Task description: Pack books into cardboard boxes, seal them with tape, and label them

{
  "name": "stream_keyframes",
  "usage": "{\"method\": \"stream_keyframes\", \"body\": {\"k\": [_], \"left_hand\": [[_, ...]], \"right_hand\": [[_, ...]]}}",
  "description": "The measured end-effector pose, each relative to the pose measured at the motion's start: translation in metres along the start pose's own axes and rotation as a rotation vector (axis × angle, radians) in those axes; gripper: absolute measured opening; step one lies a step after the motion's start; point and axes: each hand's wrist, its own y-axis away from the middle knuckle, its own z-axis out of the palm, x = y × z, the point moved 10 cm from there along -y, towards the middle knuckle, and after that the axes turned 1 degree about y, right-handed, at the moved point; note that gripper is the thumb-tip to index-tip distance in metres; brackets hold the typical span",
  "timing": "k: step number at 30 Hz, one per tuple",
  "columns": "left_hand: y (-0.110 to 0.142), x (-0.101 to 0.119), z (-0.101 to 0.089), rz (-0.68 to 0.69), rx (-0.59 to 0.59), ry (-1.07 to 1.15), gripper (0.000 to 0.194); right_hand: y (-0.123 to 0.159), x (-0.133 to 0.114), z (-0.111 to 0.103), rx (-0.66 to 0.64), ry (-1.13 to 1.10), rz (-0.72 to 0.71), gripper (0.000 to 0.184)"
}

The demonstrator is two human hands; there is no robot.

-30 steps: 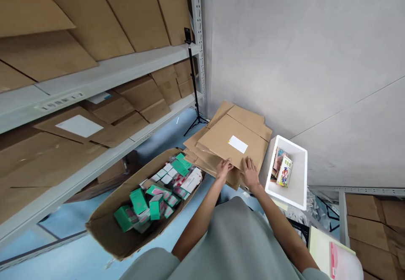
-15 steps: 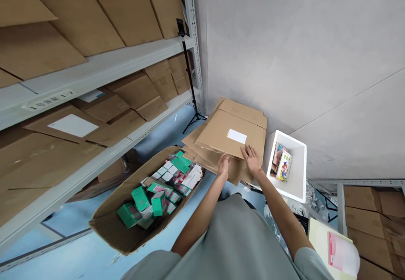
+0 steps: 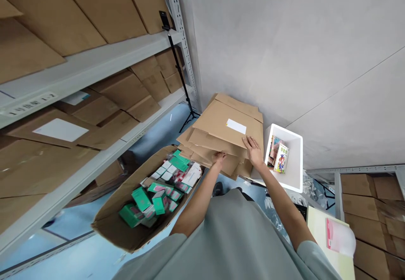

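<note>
A stack of flattened cardboard boxes (image 3: 229,111), with a white label (image 3: 236,126) on the top one, lies in front of me against the wall. My left hand (image 3: 219,158) is at the stack's near edge, fingers curled on a lower cardboard sheet (image 3: 202,150); the fingertips are partly hidden. On the top box's near right corner rests my right hand (image 3: 253,150), its fingers stretched out flat. The near edges of the sheets fan apart between and left of my hands.
Left of me stands an open carton (image 3: 109,225) holding several green and white small boxes (image 3: 141,198). A white foam box (image 3: 294,157) with colourful packets is at right. Shelving (image 3: 104,75) with cartons runs along the left, and a black tripod (image 3: 180,71) stands by its end.
My left hand has shifted slightly left, and the stack's near edges now fan wider apart. My right hand stays on the top box. The whole view has tilted a little.
</note>
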Motion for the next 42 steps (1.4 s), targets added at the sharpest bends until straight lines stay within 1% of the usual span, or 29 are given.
{"method": "stream_keyframes", "body": {"k": [3,5,6,8,10,11,13,14,16,17,19,21,23,24,26,28,29,30,31,32,33,35,37,38,39,40,41,42], "left_hand": [[0.010,-0.006,-0.029,-0.011,0.082,-0.029,0.016],[0.018,-0.005,-0.050,-0.019,0.107,-0.063,0.019],[0.023,-0.004,-0.060,-0.028,0.109,-0.085,0.020],[0.031,0.001,-0.080,-0.059,0.093,-0.138,0.023],[0.039,0.006,-0.093,-0.111,0.038,-0.191,0.025],[0.044,0.008,-0.096,-0.143,-0.006,-0.213,0.026],[0.055,0.012,-0.091,-0.195,-0.113,-0.232,0.030],[0.060,0.015,-0.085,-0.199,-0.165,-0.218,0.032],[0.070,0.025,-0.066,-0.154,-0.241,-0.151,0.032],[0.073,0.032,-0.057,-0.115,-0.250,-0.090,0.029],[0.076,0.046,-0.046,-0.044,-0.208,0.053,0.023],[0.078,0.058,-0.046,-0.010,-0.121,0.169,0.019],[0.079,0.070,-0.053,-0.012,-0.065,0.217,0.014],[0.079,0.077,-0.058,-0.021,-0.059,0.223,0.013],[0.076,0.093,-0.067,-0.047,-0.080,0.223,0.015],[0.071,0.107,-0.070,-0.089,-0.122,0.209,0.019],[0.068,0.111,-0.067,-0.115,-0.148,0.201,0.021],[0.065,0.113,-0.059,-0.145,-0.182,0.192,0.023],[0.063,0.113,-0.047,-0.175,-0.222,0.183,0.025],[0.062,0.111,-0.031,-0.202,-0.268,0.174,0.026],[0.064,0.108,-0.010,-0.225,-0.325,0.162,0.026],[0.076,0.096,0.038,-0.256,-0.459,0.116,0.023],[0.098,0.080,0.088,-0.259,-0.587,0.014,0.015],[0.111,0.071,0.110,-0.245,-0.639,-0.059,0.011],[0.126,0.062,0.131,-0.220,-0.680,-0.141,0.007],[0.141,0.053,0.149,-0.185,-0.712,-0.226,0.006],[0.157,0.043,0.167,-0.146,-0.745,-0.309,0.009],[0.174,0.032,0.185,-0.112,-0.784,-0.388,0.014]], "right_hand": [[0.013,-0.009,-0.008,0.038,-0.006,0.007,0.082],[0.026,-0.020,-0.005,0.043,0.004,0.011,0.081],[0.032,-0.026,0.000,0.030,0.013,0.013,0.080],[0.043,-0.040,0.019,-0.029,0.031,0.012,0.075],[0.050,-0.055,0.042,-0.118,0.036,0.003,0.071],[0.053,-0.062,0.054,-0.160,0.033,0.000,0.069],[0.056,-0.074,0.069,-0.213,0.021,-0.003,0.067],[0.057,-0.079,0.073,-0.219,0.018,-0.004,0.067],[0.057,-0.088,0.072,-0.199,0.014,-0.005,0.067],[0.058,-0.092,0.069,-0.183,0.010,-0.006,0.067],[0.059,-0.101,0.060,-0.153,-0.013,-0.005,0.065],[0.061,-0.112,0.047,-0.129,-0.071,-0.030,0.059],[0.063,-0.124,0.025,-0.091,-0.149,-0.086,0.058],[0.064,-0.126,0.010,-0.058,-0.185,-0.107,0.062],[0.069,-0.119,-0.030,0.042,-0.229,-0.095,0.070],[0.080,-0.093,-0.081,0.183,-0.225,0.001,0.064],[0.089,-0.076,-0.109,0.263,-0.207,0.061,0.059],[0.102,-0.057,-0.138,0.348,-0.178,0.134,0.056],[0.117,-0.037,-0.167,0.423,-0.140,0.210,0.056],[0.136,-0.018,-0.198,0.505,-0.096,0.286,0.057],[0.157,0.001,-0.226,0.567,-0.050,0.359,0.060],[0.208,0.035,-0.279,0.679,0.043,0.516,0.063],[0.269,0.062,-0.326,0.794,0.126,0.672,0.067],[0.302,0.074,-0.344,0.846,0.146,0.753,0.070],[0.337,0.085,-0.358,0.894,0.145,0.833,0.073],[0.373,0.094,-0.367,0.934,0.120,0.911,0.076],[0.410,0.103,-0.371,0.966,0.069,0.983,0.078],[0.446,0.111,-0.369,0.988,-0.008,1.047,0.077]]}}
